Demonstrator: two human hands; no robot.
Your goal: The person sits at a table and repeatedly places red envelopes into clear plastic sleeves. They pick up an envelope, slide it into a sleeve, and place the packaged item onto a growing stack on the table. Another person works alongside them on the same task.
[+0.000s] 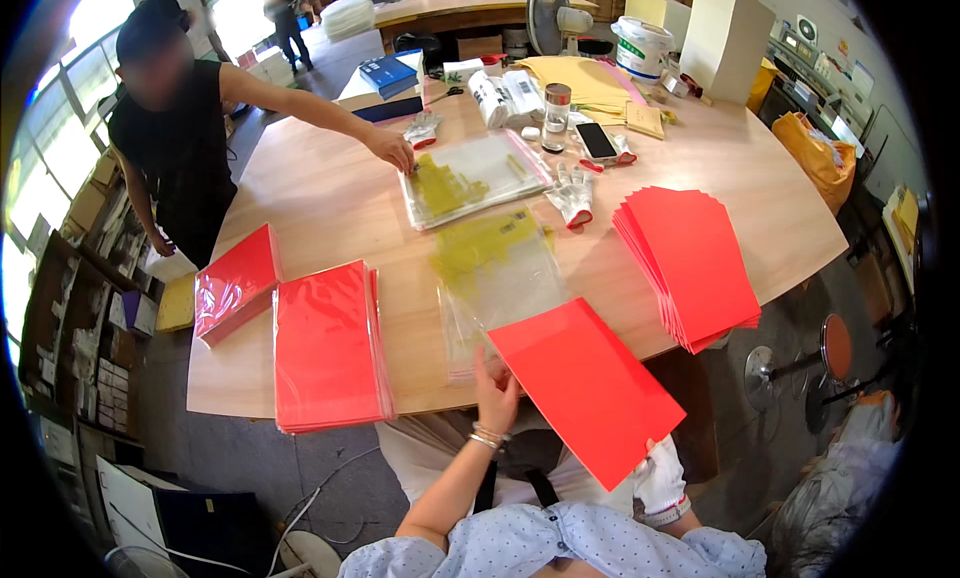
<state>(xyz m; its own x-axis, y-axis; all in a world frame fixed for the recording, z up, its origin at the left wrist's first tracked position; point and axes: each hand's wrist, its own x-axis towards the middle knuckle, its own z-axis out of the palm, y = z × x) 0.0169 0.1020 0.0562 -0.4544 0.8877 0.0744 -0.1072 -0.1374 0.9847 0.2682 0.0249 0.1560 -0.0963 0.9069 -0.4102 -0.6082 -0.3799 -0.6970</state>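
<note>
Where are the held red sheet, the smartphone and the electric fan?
Held red sheet (588,390), head view: middle of its face.
Smartphone (597,142), head view: its dark screen.
Electric fan (545,16), head view: its round grille.

We held a flat red piece at lower centre — gloved right hand on its lower-right edge.

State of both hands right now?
Left hand: at the clear bag's near edge; grip can't be told.
Right hand, gloved: closed, holding the red sheet by a corner.
</note>
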